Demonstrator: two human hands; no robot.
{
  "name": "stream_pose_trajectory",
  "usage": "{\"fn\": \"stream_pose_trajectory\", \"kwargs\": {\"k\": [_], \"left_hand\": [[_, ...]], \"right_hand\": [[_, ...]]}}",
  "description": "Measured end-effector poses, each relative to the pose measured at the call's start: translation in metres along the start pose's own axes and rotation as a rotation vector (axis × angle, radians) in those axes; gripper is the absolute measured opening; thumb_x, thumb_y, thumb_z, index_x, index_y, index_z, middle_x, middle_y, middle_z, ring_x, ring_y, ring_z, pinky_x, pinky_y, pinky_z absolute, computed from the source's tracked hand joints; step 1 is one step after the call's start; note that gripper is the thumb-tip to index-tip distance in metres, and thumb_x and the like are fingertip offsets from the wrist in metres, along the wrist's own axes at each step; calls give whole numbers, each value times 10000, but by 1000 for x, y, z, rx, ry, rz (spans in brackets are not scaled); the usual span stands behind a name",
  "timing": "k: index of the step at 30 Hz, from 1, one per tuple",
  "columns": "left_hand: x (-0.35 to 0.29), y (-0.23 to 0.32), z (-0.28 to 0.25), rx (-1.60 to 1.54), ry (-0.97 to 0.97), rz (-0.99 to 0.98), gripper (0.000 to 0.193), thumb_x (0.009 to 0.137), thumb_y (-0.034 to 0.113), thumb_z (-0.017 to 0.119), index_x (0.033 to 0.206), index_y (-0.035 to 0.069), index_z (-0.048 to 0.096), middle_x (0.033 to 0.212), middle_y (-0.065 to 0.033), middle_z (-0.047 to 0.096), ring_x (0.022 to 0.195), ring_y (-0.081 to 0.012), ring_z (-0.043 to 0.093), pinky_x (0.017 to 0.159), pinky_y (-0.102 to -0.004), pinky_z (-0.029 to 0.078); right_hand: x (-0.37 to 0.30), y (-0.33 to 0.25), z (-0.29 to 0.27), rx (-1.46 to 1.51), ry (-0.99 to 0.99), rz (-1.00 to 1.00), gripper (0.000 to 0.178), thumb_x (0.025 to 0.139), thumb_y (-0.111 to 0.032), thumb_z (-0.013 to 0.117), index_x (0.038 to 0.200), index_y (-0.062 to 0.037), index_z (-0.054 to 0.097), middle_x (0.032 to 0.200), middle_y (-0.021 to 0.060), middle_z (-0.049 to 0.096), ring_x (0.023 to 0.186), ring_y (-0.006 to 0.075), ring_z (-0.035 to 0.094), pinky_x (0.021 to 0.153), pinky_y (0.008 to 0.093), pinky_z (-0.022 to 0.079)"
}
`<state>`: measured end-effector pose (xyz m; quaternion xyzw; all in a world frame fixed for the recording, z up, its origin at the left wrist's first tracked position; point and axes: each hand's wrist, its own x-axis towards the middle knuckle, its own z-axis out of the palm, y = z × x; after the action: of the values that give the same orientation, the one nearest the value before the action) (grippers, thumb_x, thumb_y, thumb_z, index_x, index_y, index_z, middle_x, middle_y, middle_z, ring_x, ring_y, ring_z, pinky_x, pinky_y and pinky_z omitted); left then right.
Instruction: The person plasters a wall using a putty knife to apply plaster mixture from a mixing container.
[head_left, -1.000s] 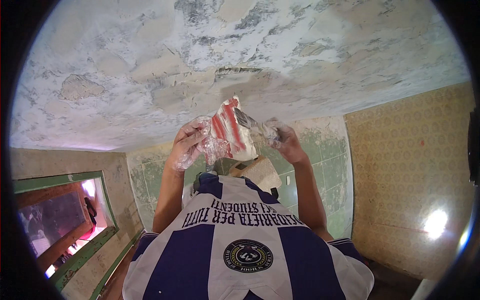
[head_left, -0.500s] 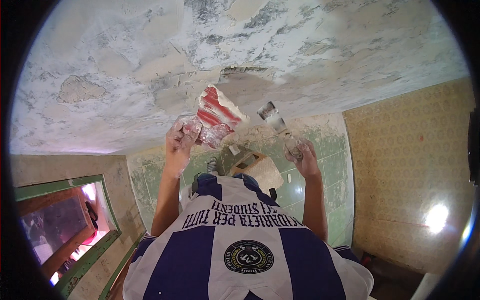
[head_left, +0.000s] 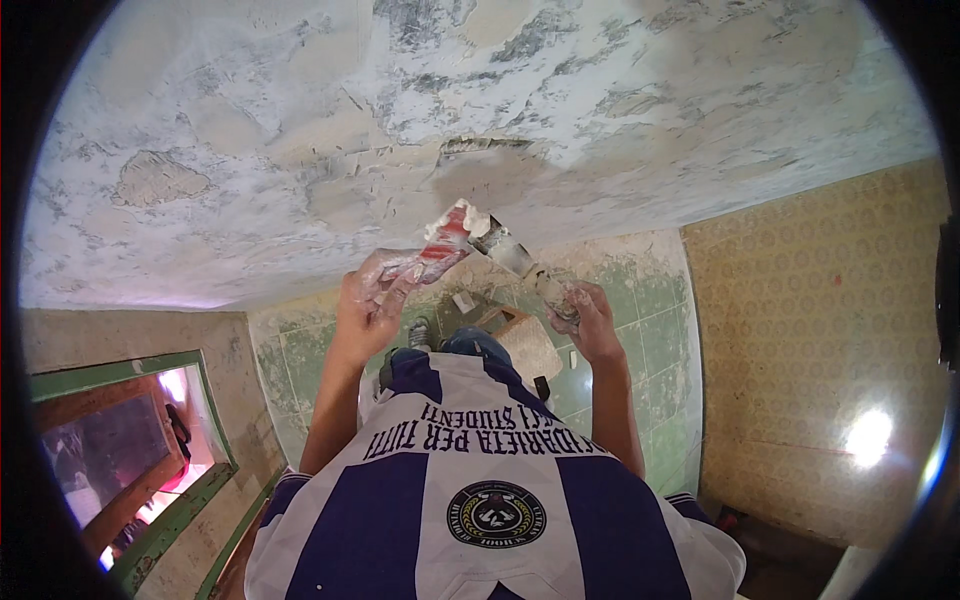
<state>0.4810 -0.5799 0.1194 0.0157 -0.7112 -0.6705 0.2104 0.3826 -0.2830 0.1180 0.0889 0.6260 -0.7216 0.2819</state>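
My left hand [head_left: 372, 298], powdered with white, grips a red plastic spreader [head_left: 447, 240] that is tilted nearly edge-on. Off-white putty [head_left: 475, 220] clings to its far edge. A putty knife [head_left: 507, 250] with a smeared metal blade is held by its handle in my right hand [head_left: 592, 322]. The blade tip meets the putty at the spreader's edge. Just beyond the tools rises the patchy plastered wall [head_left: 290, 170], with a darker, smoother patch [head_left: 485, 178] under a rough crack [head_left: 488, 143].
Green, plaster-spattered floor tiles [head_left: 640, 300] lie below, with a beige box-like object [head_left: 525, 345] that has an opening. A patterned tan wall [head_left: 800, 330] stands at right. At left is a green-framed window [head_left: 215, 415] with its wooden sash [head_left: 130, 505] swung at an angle.
The spreader has turned from showing its broad red face to nearly edge-on. My right hand has brought the putty knife leftward, so the blade now touches the putty on the spreader.
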Motion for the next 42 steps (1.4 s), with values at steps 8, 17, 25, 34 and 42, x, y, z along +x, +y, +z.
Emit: {"fn": "stream_pose_trajectory", "kwargs": {"k": [8, 17, 25, 34, 42], "left_hand": [[11, 25, -7, 33, -38, -56, 149, 912, -1, 568, 1056, -24, 596, 886, -49, 651, 767, -141, 629, 671, -268, 503], [21, 7, -20, -505, 113, -555, 127, 887, 37, 607, 1013, 31, 610, 829, 0, 615, 734, -89, 588, 611, -221, 471], [26, 9, -39, -457, 160, -517, 141, 859, 65, 631, 994, 25, 617, 801, 4, 601, 704, -81, 568, 583, -209, 445], [38, 26, -37, -334, 13, -497, 122, 870, 85, 632, 979, 29, 636, 779, 11, 583, 675, -79, 545, 558, -216, 436], [31, 13, -59, -312, 46, -530, 160, 871, 86, 623, 1018, 23, 641, 822, 6, 599, 685, -65, 554, 554, -195, 454]], "right_hand": [[11, -11, 7, 65, -130, -124, 341, 892, -261, 651, 1138, -57, 531, 1136, 131, 573, 879, 225, 618, 731, 357, 530], [43, -67, 10, -619, -423, -714, 368, 737, -150, 806, 1036, -1, 650, 1006, 13, 564, 884, 94, 548, 760, 221, 456], [51, -92, -18, -684, -353, -660, 362, 690, -86, 812, 1000, 7, 649, 1054, 27, 576, 905, 87, 571, 780, 223, 486], [49, -100, 24, -844, -449, -650, 375, 673, -49, 792, 1017, 6, 653, 1074, 67, 606, 914, 146, 569, 796, 272, 472], [52, -110, 7, -960, -463, -683, 377, 663, -16, 780, 1024, -14, 670, 1043, 59, 598, 930, 158, 568, 810, 270, 466]]}}
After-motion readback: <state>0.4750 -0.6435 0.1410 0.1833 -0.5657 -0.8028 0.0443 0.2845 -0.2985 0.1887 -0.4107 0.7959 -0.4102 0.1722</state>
